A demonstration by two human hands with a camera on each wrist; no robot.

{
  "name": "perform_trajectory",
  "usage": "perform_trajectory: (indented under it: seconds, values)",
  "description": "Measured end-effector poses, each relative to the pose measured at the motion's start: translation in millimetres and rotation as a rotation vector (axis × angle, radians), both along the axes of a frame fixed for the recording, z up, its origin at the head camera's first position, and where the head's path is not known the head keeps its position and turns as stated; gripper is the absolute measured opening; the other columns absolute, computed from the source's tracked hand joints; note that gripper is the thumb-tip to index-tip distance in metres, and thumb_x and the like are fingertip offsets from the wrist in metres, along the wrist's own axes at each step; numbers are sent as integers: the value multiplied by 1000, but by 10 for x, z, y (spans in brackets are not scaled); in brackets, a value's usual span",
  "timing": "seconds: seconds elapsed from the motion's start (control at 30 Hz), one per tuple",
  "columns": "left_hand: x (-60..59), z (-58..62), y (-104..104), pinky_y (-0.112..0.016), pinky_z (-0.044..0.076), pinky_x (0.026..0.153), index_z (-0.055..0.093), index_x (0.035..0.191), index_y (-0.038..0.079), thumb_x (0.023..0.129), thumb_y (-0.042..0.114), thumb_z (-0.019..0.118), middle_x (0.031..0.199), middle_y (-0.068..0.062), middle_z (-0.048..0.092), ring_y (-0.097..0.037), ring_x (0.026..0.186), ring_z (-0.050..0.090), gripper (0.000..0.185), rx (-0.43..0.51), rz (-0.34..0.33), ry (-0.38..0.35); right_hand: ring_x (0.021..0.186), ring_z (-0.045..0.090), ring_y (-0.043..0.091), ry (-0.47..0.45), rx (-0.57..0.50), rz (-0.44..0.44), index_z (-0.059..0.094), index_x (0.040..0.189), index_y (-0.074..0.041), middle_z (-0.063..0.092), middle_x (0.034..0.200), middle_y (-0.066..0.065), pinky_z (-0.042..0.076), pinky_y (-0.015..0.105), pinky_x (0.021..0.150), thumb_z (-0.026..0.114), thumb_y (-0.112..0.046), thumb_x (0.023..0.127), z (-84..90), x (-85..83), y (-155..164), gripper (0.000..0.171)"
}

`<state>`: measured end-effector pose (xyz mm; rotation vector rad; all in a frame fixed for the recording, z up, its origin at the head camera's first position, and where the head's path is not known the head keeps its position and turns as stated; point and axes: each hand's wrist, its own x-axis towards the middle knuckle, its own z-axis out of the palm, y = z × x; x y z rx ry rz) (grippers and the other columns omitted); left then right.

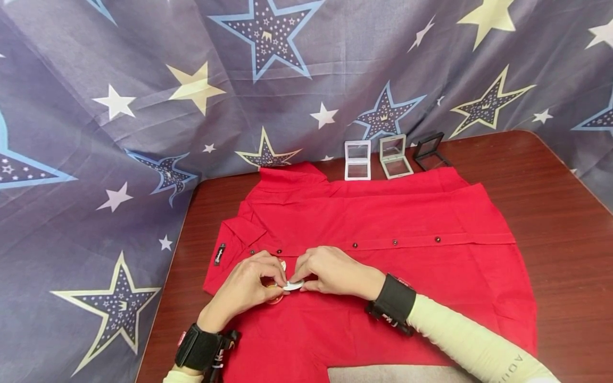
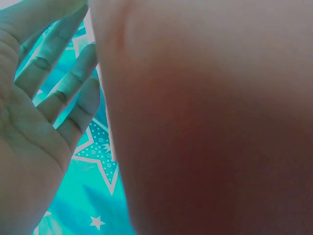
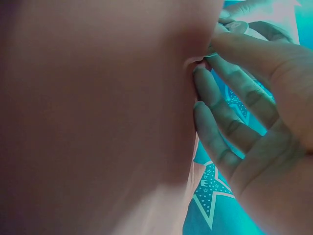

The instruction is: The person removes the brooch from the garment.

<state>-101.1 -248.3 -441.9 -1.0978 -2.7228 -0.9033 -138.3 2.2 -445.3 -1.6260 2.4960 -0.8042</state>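
A red short-sleeved shirt lies flat on the brown table, collar to the left, with dark buttons along its placket. Both hands meet over its chest near the collar. My left hand curls its fingers round a small round badge against the cloth. My right hand pinches a small white disc between thumb and fingertips. Both wrist views are filled by blurred red fabric, with my left fingers at the left edge and my right fingers pressed against the red cloth.
Three small open display boxes stand at the table's far edge behind the shirt: white, grey and black. A star-patterned cloth hangs behind and drapes over the left side. A grey patch shows at the near edge.
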Motion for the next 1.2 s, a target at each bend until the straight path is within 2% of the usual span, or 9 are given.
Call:
perform_trajectory:
  seconds: [0.23, 0.4, 0.67, 1.2]
  values:
    - [0, -8, 3, -17, 46, 72, 73, 73, 28, 65, 5, 94, 82, 21, 64, 1, 85, 53, 32, 12, -4, -20, 87, 56, 0, 27, 7, 12, 82, 110, -28, 71, 99, -19, 46, 15, 73, 83, -18, 87, 6, -1, -6, 25]
    - [-4, -16, -2, -18, 47, 72, 73, 73, 27, 65, 6, 94, 81, 21, 65, 1, 85, 54, 31, 10, -16, 1, 87, 56, 1, 52, 17, 13, 82, 109, -28, 71, 99, -18, 46, 16, 73, 84, -18, 87, 3, 0, -17, 25]
    - [-15, -8, -15, -18, 47, 73, 75, 74, 27, 64, 3, 92, 81, 21, 66, 0, 86, 55, 31, 16, -31, 35, 86, 58, 6, 156, 60, 22, 82, 107, -30, 70, 96, -18, 48, 19, 72, 83, -16, 86, 25, 25, -59, 25]
    - [-25, -11, -17, -16, 47, 75, 75, 73, 27, 65, 5, 92, 82, 22, 66, 2, 87, 56, 28, -1, -25, 21, 87, 59, 7, 199, 66, 39, 82, 105, -30, 71, 96, -17, 50, 22, 76, 82, -15, 86, 54, 35, -62, 24]
